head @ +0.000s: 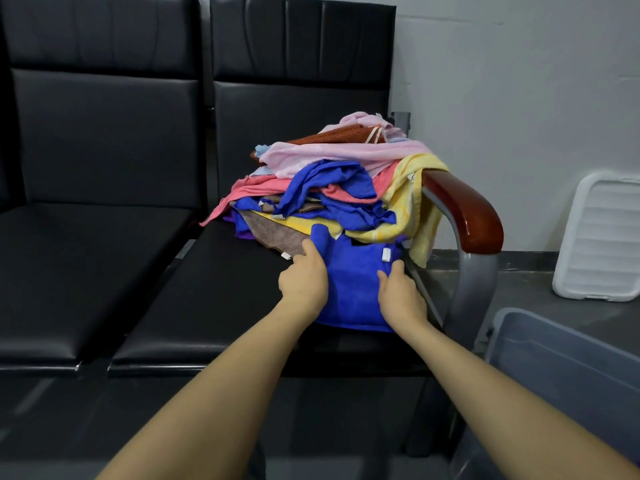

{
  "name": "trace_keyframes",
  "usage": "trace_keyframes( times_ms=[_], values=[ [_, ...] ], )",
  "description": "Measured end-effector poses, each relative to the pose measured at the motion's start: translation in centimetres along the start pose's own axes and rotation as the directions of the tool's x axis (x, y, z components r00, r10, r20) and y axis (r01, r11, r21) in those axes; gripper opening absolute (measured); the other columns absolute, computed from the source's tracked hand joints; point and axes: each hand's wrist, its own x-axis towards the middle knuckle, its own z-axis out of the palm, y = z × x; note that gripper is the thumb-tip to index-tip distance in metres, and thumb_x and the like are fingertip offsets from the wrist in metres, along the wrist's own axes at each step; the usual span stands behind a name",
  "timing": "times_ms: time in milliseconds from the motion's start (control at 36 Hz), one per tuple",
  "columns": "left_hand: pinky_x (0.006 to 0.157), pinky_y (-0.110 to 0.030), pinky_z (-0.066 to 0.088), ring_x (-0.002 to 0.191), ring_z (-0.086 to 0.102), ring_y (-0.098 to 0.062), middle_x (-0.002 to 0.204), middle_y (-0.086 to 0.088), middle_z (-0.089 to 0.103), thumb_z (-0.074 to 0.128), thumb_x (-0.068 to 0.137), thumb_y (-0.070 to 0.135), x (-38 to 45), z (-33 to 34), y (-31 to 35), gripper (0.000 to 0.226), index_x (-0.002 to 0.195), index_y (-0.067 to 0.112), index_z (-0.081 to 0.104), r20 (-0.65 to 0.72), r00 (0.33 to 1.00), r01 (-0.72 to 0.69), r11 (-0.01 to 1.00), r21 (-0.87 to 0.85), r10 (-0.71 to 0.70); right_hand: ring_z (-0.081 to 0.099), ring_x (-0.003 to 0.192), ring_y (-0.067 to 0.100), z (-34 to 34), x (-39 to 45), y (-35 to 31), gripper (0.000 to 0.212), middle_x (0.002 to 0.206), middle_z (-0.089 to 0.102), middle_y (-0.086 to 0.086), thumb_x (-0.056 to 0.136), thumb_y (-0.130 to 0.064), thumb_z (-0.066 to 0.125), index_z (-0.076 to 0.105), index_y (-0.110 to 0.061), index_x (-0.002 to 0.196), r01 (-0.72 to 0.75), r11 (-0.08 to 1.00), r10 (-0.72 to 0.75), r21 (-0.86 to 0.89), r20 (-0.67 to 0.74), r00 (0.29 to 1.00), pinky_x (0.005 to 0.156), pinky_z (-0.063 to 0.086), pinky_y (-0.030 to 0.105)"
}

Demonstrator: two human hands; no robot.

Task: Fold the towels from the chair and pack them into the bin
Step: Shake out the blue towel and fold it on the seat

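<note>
Both forearms reach forward from under my view to a blue towel (353, 289) lying on the black chair seat (221, 289). On its left edge I see the left hand (304, 278), fingers curled around the cloth; the right hand (401, 292) pinches the right edge near a white tag. Just behind sits the heap of unfolded towels (332, 181), spilling against the wooden armrest (464, 209). At lower right stands the grey bin (561, 368), with a white lid (602, 237) leaning on the wall.
</note>
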Motion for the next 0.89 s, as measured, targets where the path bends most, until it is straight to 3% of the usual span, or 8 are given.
trace_keyframes(
  times_ms=[83, 278, 389, 528, 583, 667, 750, 889],
  values=[
    [0.062, -0.033, 0.041, 0.096, 0.065, -0.031, 0.118, -0.012, 0.058, 0.036, 0.102, 0.02, -0.1, -1.0, 0.0, 0.04, 0.136, 0.003, 0.024, -0.09, 0.996, -0.029, 0.999, 0.016, 0.03, 0.063, 0.087, 0.034, -1.6, -0.2, -0.5, 0.03, 0.097, 0.065, 0.015, 0.102, -0.032, 0.032, 0.04, -0.005, 0.113, 0.042, 0.999, -0.039, 0.032, -0.098, 0.994, 0.06, 0.041, 0.035],
    [0.066, -0.038, 0.048, 0.089, 0.066, -0.034, 0.105, -0.011, 0.065, 0.029, 0.103, 0.034, -1.0, -4.3, 1.9, 0.044, 0.133, 0.002, 0.028, -0.277, 0.957, -0.13, 0.983, -0.132, 0.09, 0.065, 0.086, 0.029, -6.8, -0.8, -0.5, 0.036, 0.096, 0.064, 0.011, 0.101, -0.035, 0.034, 0.038, -0.006, 0.122, 0.09, 0.99, -0.056, 0.109, -0.28, 0.958, 0.069, 0.054, 0.042],
    [0.059, -0.034, 0.039, 0.089, 0.066, -0.031, 0.106, -0.008, 0.064, 0.027, 0.103, 0.036, -1.9, -6.2, 4.8, 0.046, 0.136, 0.004, 0.026, -0.336, 0.928, -0.207, 0.972, -0.113, 0.158, 0.065, 0.082, 0.03, -10.6, -1.6, 1.2, 0.034, 0.093, 0.065, 0.012, 0.102, -0.035, 0.032, 0.038, -0.007, 0.119, 0.059, 0.993, -0.025, 0.103, -0.305, 0.952, 0.068, 0.053, 0.041],
    [0.063, -0.036, 0.041, 0.092, 0.065, -0.035, 0.108, -0.01, 0.063, 0.028, 0.103, 0.036, -3.3, -7.4, 9.6, 0.047, 0.137, 0.004, 0.026, -0.326, 0.918, -0.287, 0.946, -0.151, 0.226, 0.063, 0.082, 0.035, -14.3, -2.6, 4.5, 0.034, 0.093, 0.064, 0.015, 0.102, -0.036, 0.029, 0.038, -0.006, 0.115, 0.005, 0.987, 0.05, 0.159, -0.34, 0.939, 0.073, 0.053, 0.049],
    [0.066, -0.037, 0.042, 0.09, 0.065, -0.036, 0.109, -0.011, 0.063, 0.031, 0.102, 0.035, -4.1, -7.2, 12.2, 0.049, 0.139, 0.003, 0.027, -0.319, 0.915, -0.303, 0.943, -0.139, 0.247, 0.062, 0.077, 0.035, -15.8, -3.0, 6.7, 0.032, 0.09, 0.064, 0.015, 0.102, -0.036, 0.029, 0.038, -0.006, 0.11, -0.02, 0.989, 0.074, 0.146, -0.368, 0.927, 0.067, 0.051, 0.044],
    [0.052, -0.028, 0.033, 0.071, 0.069, -0.031, 0.091, -0.007, 0.068, 0.048, 0.096, 0.039, -5.6, -7.6, 15.6, 0.056, 0.135, 0.0, 0.04, -0.368, 0.888, -0.326, 0.942, -0.078, 0.277, 0.054, 0.069, 0.031, -17.5, -3.3, 10.1, 0.031, 0.085, 0.062, 0.014, 0.102, -0.035, 0.029, 0.038, -0.006, 0.108, -0.085, 0.99, 0.124, 0.114, -0.396, 0.91, 0.06, 0.04, 0.035],
    [0.055, -0.032, 0.034, 0.085, 0.067, -0.032, 0.102, -0.007, 0.065, 0.03, 0.102, 0.038, -6.7, -5.9, 19.5, 0.046, 0.134, 0.004, 0.031, -0.285, 0.867, -0.443, 0.894, -0.065, 0.409, 0.056, 0.073, 0.032, -18.8, -3.8, 13.8, 0.033, 0.085, 0.061, 0.012, 0.103, -0.034, 0.03, 0.04, -0.004, 0.111, -0.161, 0.981, 0.193, 0.112, -0.41, 0.891, 0.061, 0.039, 0.035],
    [0.056, -0.032, 0.035, 0.082, 0.067, -0.03, 0.097, -0.006, 0.065, 0.028, 0.103, 0.035, -7.7, -2.3, 25.8, 0.035, 0.12, 0.006, 0.037, -0.256, 0.825, -0.543, 0.833, -0.107, 0.504, 0.059, 0.081, 0.034, -19.4, -3.7, 20.8, 0.033, 0.093, 0.063, 0.015, 0.102, -0.034, 0.032, 0.041, -0.004, 0.111, -0.27, 0.947, 0.317, 0.172, -0.401, 0.859, 0.064, 0.041, 0.035]
  ],
)
